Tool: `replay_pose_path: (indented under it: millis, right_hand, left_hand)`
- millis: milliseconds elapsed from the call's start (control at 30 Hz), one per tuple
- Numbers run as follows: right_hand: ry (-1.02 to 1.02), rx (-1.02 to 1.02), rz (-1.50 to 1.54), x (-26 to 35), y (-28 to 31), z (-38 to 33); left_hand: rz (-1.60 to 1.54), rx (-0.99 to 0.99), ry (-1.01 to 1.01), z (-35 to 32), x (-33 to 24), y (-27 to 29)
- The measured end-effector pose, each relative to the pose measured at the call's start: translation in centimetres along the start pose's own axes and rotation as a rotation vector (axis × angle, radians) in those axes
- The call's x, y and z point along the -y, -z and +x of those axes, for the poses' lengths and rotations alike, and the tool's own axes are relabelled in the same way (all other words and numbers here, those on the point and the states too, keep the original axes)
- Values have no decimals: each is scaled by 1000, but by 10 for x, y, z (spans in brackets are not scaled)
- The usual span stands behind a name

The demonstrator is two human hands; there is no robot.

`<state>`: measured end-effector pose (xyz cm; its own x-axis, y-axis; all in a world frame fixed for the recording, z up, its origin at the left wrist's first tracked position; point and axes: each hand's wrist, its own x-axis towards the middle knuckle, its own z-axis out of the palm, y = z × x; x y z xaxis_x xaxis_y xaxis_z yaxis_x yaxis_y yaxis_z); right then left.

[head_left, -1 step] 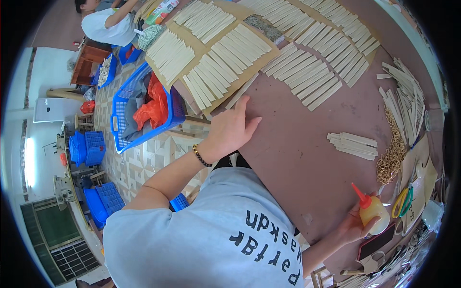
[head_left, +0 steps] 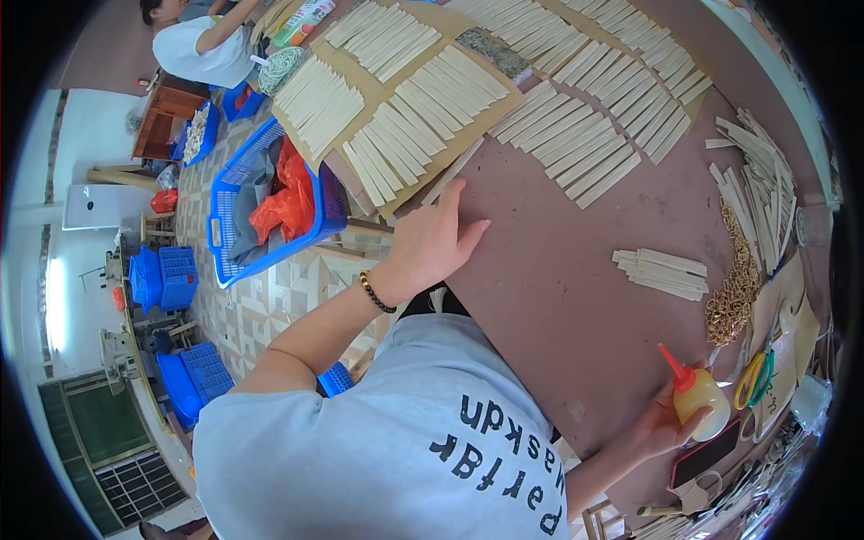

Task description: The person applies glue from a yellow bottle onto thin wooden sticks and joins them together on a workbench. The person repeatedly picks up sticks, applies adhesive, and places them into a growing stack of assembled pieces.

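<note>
My right hand point(head_left: 668, 421) is wrapped round a squeeze bottle point(head_left: 700, 403) with a red pointed nozzle and a pale yellow filling, tilted at the table's right side. My left hand point(head_left: 430, 238) rests at the near table edge, holding nothing, with index finger and thumb stretched apart. Its index fingertip is close to a lone pale strip point(head_left: 454, 169) beside a brown board point(head_left: 396, 94). Pale flat strips point(head_left: 396, 144) lie on that board in rows, and more rows of strips point(head_left: 571, 144) lie to its right. A small stack of strips point(head_left: 661, 273) lies at the table's middle right.
A gold chain heap point(head_left: 733, 297), loose strips point(head_left: 760, 189), scissors point(head_left: 754, 380) and a dark phone point(head_left: 705, 454) lie along the right side. On the floor at the left stands a blue basket point(head_left: 270, 256) with red plastic and grey cloth. A co-worker point(head_left: 202, 49) sits at the far left.
</note>
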<state>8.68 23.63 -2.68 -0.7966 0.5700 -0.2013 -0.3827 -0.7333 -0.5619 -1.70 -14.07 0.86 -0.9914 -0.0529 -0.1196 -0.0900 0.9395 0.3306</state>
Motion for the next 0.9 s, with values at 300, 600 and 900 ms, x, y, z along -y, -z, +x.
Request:
replay_pose_path:
  millis: [300, 600, 900]
  right_hand:
    - [7, -4, 14, 1, -1, -2]
    - [51, -21, -33, 1, 1, -3]
    - [89, -59, -28, -4, 3, -3]
  left_hand:
    - [10, -48, -46, 5, 7, -2]
    - [-66, 57, 7, 1, 7, 5]
    - [-29, -71, -19, -9, 11, -1]
